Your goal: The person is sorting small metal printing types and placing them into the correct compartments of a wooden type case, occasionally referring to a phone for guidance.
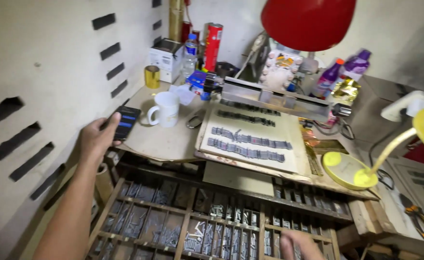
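A phone (125,122) is gripped by the left hand (98,139) at the desk's (168,142) left edge; the right hand (301,244) is laid over the type tray (183,226), finger state not discernible.

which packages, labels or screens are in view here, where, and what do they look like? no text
Phone: in the left hand, by the wall; dark slab, screen lit with blue bars.
White box: back left of the desk; squarish, dark top.
Red can: back centre; tall cylinder, printed label.
Water bottle: between box and can; clear, blue cap and label.
Purple bottles: back right; one orange-capped, label blurred.
Gold tape roll: left of the box; shiny.
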